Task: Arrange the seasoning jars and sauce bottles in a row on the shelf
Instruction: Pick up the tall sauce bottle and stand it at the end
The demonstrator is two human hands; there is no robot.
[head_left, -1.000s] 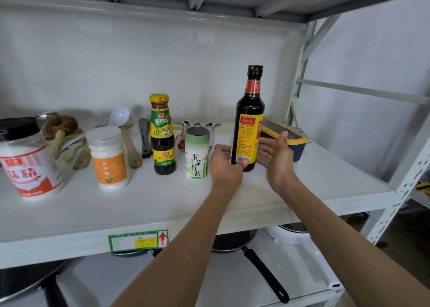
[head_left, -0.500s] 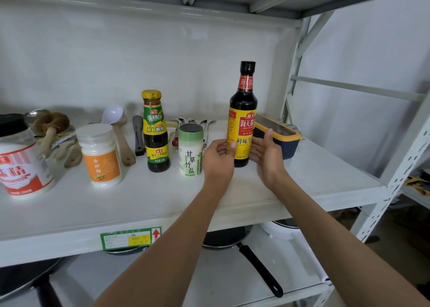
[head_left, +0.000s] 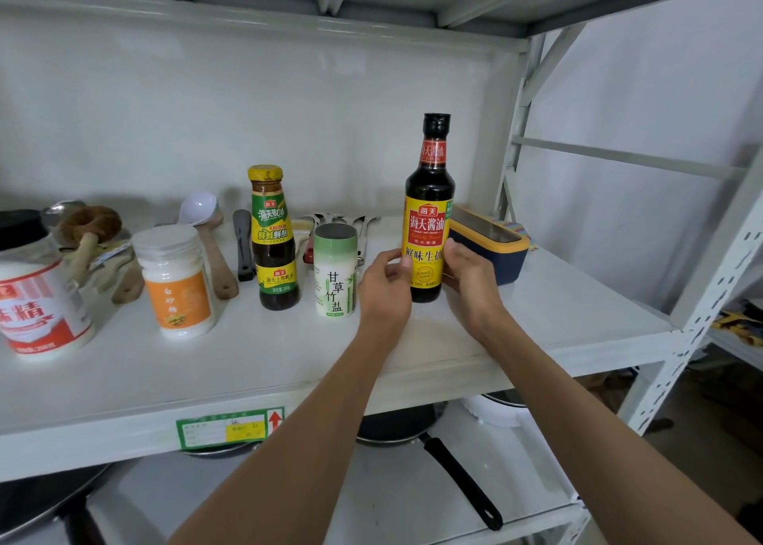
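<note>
Both hands grip the soy bottle (head_left: pixel 427 230) low on its label: the left hand (head_left: pixel 385 286) pinches one side, the right hand (head_left: pixel 468 274) the other. It stands upright toward the right end of the shelf (head_left: pixel 557 309), just in front of a blue box (head_left: pixel 493 247), label facing out. This looks like the last piece being set in the row beside the salt jar (head_left: pixel 335 272), oyster sauce (head_left: pixel 273 239), sugar jar (head_left: pixel 176 280) and MSG tub (head_left: pixel 39 296). Next: let go without tipping it. Utensils (head_left: pixel 214 251) lie along the shelf's back edge; pans sit below.
</note>
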